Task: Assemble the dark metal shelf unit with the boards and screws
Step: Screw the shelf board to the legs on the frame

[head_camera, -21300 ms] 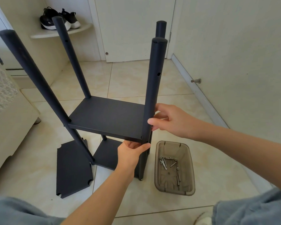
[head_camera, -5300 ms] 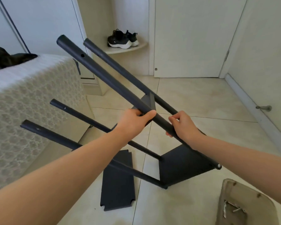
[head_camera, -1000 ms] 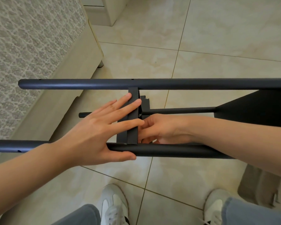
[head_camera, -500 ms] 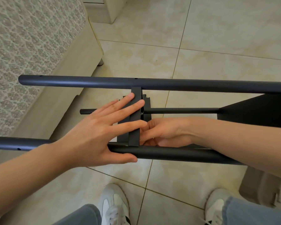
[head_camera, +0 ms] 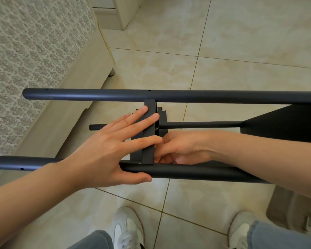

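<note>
Shelf unit (head_camera: 285, 123) lies on its side above the floor (head_camera: 241, 42), in the middle of your view, with its poles running from 9 o'clock to 3 o'clock. The far pole (head_camera: 97, 94) crosses the view above your hands, and the near pole (head_camera: 196, 172) crosses below them. A thinner-looking third pole (head_camera: 201, 124) shows between these two, lower down. At 3 o'clock one board is already joined to the poles.

A second board (head_camera: 148, 155) stands edge-on between the far pole and the near pole, at the centre. Your left hand (head_camera: 104, 150) comes in from 8 o'clock and lies flat on this board with the fingers straight and spread. Its thumb rests along the near pole.

Your right hand (head_camera: 185, 146) comes in from 3 o'clock and sits just beside the board, on its right side and above the near pole. Its fingers are curled toward the board. You cannot tell from this view if they pinch something.

A small screw (head_camera: 156, 128) shows at the board, where the third pole meets it. Under the unit a loose board (head_camera: 163, 116) lies on the floor.

The bed (head_camera: 34, 51) with a patterned cover is at 10 o'clock. A brown tray (head_camera: 291, 211) sits at 4 o'clock, and your white shoes (head_camera: 127, 229) are at 6 o'clock.
</note>
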The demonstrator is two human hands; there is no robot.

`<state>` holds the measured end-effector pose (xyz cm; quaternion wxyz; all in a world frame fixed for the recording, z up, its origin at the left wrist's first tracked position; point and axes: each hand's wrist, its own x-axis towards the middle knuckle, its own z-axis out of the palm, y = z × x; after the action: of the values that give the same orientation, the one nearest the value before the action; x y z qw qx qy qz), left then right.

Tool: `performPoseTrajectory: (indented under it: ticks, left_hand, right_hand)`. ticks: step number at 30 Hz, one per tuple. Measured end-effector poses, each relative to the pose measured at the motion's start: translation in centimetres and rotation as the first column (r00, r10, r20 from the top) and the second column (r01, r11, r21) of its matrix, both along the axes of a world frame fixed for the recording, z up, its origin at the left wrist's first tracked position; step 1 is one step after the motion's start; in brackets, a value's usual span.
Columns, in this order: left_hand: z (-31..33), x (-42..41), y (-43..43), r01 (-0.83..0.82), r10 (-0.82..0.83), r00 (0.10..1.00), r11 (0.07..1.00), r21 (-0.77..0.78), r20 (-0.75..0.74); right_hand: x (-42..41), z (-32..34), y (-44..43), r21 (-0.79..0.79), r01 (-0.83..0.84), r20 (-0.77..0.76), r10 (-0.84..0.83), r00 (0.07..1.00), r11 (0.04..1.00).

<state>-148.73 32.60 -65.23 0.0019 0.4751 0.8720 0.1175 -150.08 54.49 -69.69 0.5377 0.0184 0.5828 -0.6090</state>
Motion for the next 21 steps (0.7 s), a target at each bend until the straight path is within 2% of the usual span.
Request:
performPoseTrajectory:
  ticks: [8, 21]
  left_hand:
    - [0.08, -0.04, 0.03, -0.005, 0.005, 1.0, 1.0, -0.007, -0.005]
    - [0.13, 0.05, 0.02, -0.012, 0.012, 1.0, 1.0, -0.019, -0.009]
  right_hand:
    - [-0.01, 0.41, -0.19, 0.054, -0.01, -0.023, 0.011, 1.0, 0.998]
    - [0.06, 0.1, -0.46, 0.052, -0.005, -0.049, 0.008, 0.999, 0.999]
